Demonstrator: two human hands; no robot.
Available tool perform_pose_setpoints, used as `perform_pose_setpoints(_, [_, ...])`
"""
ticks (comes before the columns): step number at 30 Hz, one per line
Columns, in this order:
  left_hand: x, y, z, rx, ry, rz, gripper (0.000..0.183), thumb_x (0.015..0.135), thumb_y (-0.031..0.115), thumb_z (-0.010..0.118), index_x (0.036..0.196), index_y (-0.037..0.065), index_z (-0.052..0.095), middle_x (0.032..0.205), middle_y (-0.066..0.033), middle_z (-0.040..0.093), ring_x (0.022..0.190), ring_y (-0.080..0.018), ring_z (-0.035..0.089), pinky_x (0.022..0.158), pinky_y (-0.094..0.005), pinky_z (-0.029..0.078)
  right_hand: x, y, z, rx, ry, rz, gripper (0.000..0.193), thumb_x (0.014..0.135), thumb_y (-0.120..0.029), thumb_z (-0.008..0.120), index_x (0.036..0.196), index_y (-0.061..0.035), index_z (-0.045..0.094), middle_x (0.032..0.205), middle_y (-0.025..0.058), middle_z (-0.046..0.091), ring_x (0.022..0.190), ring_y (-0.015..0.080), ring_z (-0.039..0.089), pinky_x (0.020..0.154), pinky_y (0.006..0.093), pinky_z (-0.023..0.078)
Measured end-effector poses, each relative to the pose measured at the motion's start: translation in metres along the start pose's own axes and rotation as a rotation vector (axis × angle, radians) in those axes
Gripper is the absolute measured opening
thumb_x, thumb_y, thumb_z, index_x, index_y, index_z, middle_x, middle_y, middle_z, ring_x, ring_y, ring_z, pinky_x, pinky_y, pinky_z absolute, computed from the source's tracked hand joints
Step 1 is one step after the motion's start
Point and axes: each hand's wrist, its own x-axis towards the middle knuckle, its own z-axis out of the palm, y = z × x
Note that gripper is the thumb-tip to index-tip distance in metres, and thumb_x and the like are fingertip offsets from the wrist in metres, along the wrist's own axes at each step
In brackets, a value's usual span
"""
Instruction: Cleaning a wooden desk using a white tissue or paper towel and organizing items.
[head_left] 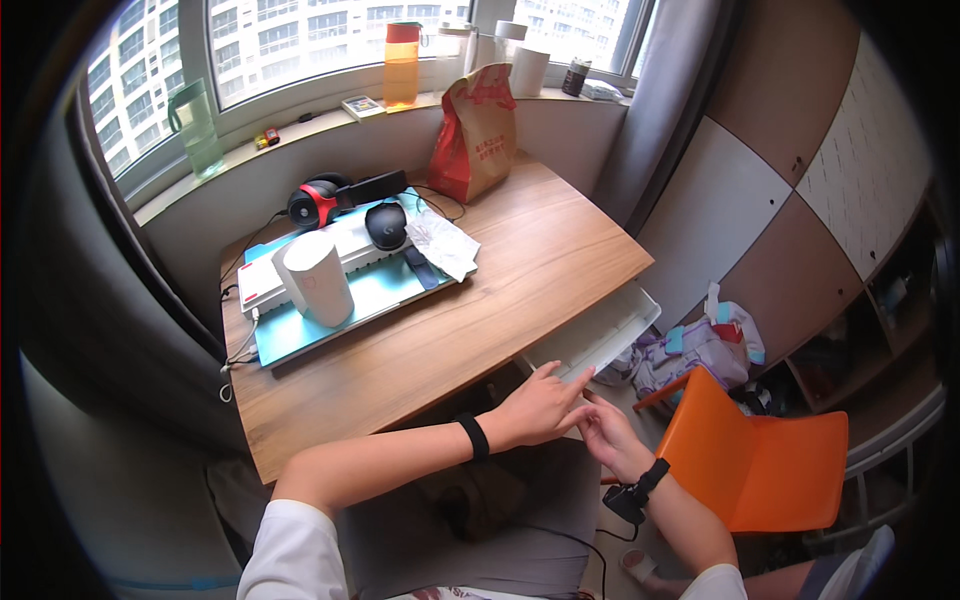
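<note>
My left hand (540, 408) is in front of the desk's near edge, beside a pulled-out white drawer (632, 312). Its fingers are stretched and apart, and I see nothing in them. Just to its right is my right hand (612, 438), palm turned up and inward, fingers loosely bent. The fingertips of both hands meet or overlap below the drawer's front. No object shows between them, though the overlap hides part of the fingers. A black band (473, 437) circles my left wrist; a black strap with a small device (630, 498) is on my right.
The wooden desk (500, 270) bears a laptop-like blue panel, a white cylinder (322, 283), a white keyboard, a black mouse, headphones (315, 203) and a paper bag (475, 135). Bottles line the sill. An orange chair (765, 465) and a backpack (690, 360) stand right.
</note>
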Motion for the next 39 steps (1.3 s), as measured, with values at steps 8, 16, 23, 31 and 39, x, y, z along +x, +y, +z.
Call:
perform_pose_setpoints(8, [0.002, -0.002, 0.001, 0.074, -0.078, 0.013, 0.029, 0.099, 0.011, 0.061, 0.125, -0.001, 0.055, 0.097, -0.015, 0.071, 0.099, -0.033, 0.07, 0.118, -0.0517, 0.039, 0.003, 0.003, 0.002, -0.012, -0.006, 0.012, 0.03, 0.102, -0.001, 0.054, 0.131, 0.0016, 0.059, 0.12, 0.0113, 0.066, 0.106, 0.0213, 0.065, 0.1, 0.0349, 0.055])
perform_pose_setpoints(16, [0.004, 0.038, -0.065, -0.381, 0.143, -0.379, 0.018, 0.105, 0.006, 0.054, 0.12, 0.003, 0.063, 0.1, -0.0231, 0.071, 0.095, -0.0366, 0.072, 0.082, -0.0395, 0.056, -0.028, -0.008, 0.017, -0.091, 0.069, 0.053, 0.043, 0.105, -0.017, 0.058, 0.145, -0.0045, 0.05, 0.135, 0.0117, 0.062, 0.125, 0.0227, 0.059, 0.106, 0.0427, 0.051])
perform_pose_setpoints(23, [-0.03, 0.035, -0.119, -0.786, 0.354, -0.514, 0.027, 0.113, 0.019, 0.048, 0.136, 0.005, 0.055, 0.112, -0.0126, 0.075, 0.098, -0.0169, 0.07, 0.085, -0.0308, 0.055, -0.062, -0.024, 0.04, -0.304, -0.164, -0.026, 0.063, 0.106, -0.019, 0.059, 0.16, -0.0021, 0.031, 0.151, 0.0157, 0.051, 0.136, 0.0234, 0.052, 0.112, 0.0396, 0.045])
perform_pose_setpoints(31, [-0.148, 0.061, -0.245, 0.221, 0.739, -0.483, 0.033, 0.115, 0.015, 0.04, 0.146, 0.008, 0.05, 0.125, -0.0174, 0.072, 0.113, -0.0252, 0.069, 0.095, -0.0362, 0.055, -0.062, -0.035, 0.061, -0.45, -0.294, -0.124, 0.061, 0.106, -0.016, 0.058, 0.16, -0.0008, 0.033, 0.147, 0.0142, 0.056, 0.128, 0.0175, 0.057, 0.107, 0.0318, 0.048])
perform_pose_setpoints(39, [-0.234, 0.066, -0.193, 0.53, 0.068, -0.644, 0.07, 0.1, 0.03, 0.063, 0.156, -0.005, 0.037, 0.153, -0.031, 0.046, 0.142, -0.049, 0.043, 0.121, -0.0574, 0.029, -0.006, -0.044, 0.098, -0.593, -0.419, -0.449, 0.058, 0.105, -0.012, 0.059, 0.156, 0.002, 0.036, 0.146, 0.0178, 0.056, 0.137, 0.0222, 0.053, 0.117, 0.0353, 0.041])
